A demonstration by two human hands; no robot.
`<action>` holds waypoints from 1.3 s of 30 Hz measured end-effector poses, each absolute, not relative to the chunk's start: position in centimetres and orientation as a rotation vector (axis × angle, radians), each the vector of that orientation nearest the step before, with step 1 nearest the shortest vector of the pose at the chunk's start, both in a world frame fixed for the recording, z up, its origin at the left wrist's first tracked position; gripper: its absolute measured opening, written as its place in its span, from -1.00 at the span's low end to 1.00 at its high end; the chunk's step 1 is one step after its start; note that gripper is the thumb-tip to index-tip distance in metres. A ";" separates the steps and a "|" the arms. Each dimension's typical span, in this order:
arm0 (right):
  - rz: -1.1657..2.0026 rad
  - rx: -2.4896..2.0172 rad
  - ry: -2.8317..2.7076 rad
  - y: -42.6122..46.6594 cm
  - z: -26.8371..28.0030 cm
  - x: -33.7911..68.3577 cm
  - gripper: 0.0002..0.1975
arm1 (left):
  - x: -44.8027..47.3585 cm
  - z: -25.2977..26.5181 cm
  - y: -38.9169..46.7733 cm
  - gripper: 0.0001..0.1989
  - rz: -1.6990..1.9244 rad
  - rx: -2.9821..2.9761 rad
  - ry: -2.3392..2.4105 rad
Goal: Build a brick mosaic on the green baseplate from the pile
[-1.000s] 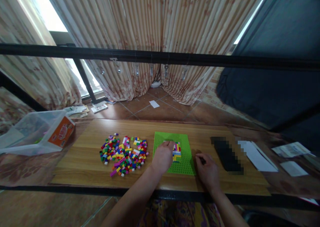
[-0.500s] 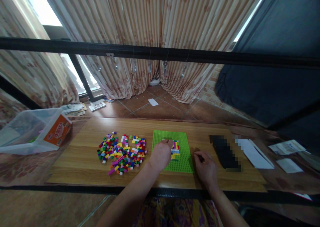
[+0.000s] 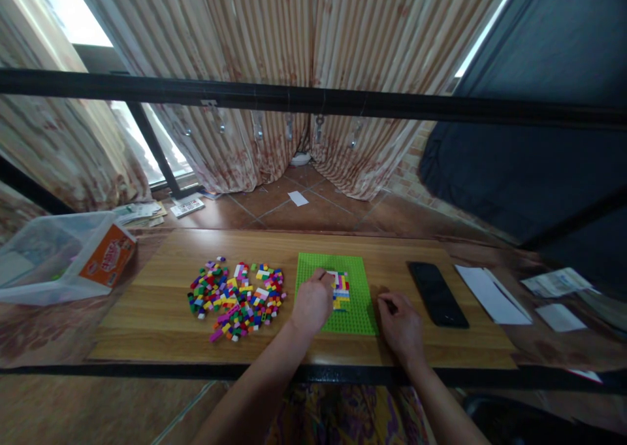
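A green studded baseplate (image 3: 360, 311) lies on the wooden table, with a flat patch of colored toy bricks (image 3: 341, 291) built up near its middle. My left hand (image 3: 312, 301) is over the plate's left half, fingers pinched at the left edge of the patch. Its fingertips hide whatever may be between them, as well as part of the brickwork. Beside the plate's right edge rests my right hand (image 3: 402, 327), curled with thumb and forefinger together; I cannot make out anything in it. Left of the plate spreads a pile of loose bricks (image 3: 240, 298) in many colors.
A black phone (image 3: 437, 295) lies right of my right hand, with white paper (image 3: 492, 295) beyond it. At the far left stands a clear plastic bin (image 3: 63, 255) with an orange label. A dark metal bar (image 3: 294, 95) crosses in front of the curtains.
My left hand has drawn back slightly to the left, leaving more of the brick patch visible. My right hand keeps its place beside the plate. The whole view has shifted a little.
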State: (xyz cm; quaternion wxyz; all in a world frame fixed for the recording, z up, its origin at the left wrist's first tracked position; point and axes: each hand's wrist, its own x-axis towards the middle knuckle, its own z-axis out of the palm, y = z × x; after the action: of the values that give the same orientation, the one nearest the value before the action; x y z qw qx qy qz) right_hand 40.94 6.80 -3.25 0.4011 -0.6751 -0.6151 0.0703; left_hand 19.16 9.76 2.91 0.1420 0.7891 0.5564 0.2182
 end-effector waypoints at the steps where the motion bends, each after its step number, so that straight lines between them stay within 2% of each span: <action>1: 0.177 -1.707 -1.559 6.8 -3.2 40.9 -0.72 | 19.2 2.8 9.7 -0.83 0.652 2.263 1.616; 11: 0.188 -1.695 -1.566 6.7 -3.0 40.8 -0.73 | 18.4 3.0 7.6 -0.75 0.916 2.117 1.593; 20: 0.165 -1.687 -1.568 6.7 -3.2 40.9 -0.72 | 19.5 1.3 5.1 -0.47 0.708 2.353 1.732; 39: 0.152 -1.723 -1.581 6.5 -3.0 40.9 -0.69 | 20.0 0.6 5.2 -0.48 0.679 2.321 1.778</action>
State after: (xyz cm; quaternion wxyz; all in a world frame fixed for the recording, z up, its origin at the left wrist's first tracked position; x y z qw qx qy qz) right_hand 40.86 6.53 -2.99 0.3885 -0.6775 -0.6217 0.0597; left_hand 19.97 5.20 0.58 0.0700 0.7714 0.5909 0.2256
